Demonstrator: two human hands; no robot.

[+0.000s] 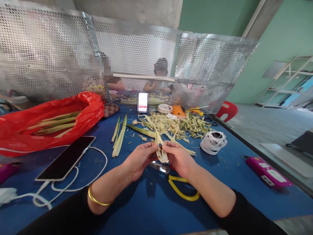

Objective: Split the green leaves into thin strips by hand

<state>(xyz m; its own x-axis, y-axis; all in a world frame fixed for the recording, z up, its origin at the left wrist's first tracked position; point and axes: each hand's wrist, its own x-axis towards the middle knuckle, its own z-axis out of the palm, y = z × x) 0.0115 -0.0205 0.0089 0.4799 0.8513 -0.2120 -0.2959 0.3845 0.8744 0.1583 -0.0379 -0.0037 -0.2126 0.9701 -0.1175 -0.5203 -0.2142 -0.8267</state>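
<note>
I count one left hand (140, 158) and one right hand (182, 160) (both bare), one bunch of pale leaf (161, 156) between their fingers, one gold bangle (97, 201), one pair of yellow-handled scissors (192, 197), one dark-screened smartphone (66, 160), one red plastic bag (95, 104), one checked pouch (111, 110), one white ribbon roll (212, 143), two magenta packs (259, 168), one red chair (229, 111), one blue counter (132, 212) and at least two people (160, 85). The leaf scraps (171, 124) are too tangled to number.

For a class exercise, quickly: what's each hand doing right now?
Left hand: closed, pinching a pale leaf.
Right hand: closed, pinching the same pale leaf.
</note>
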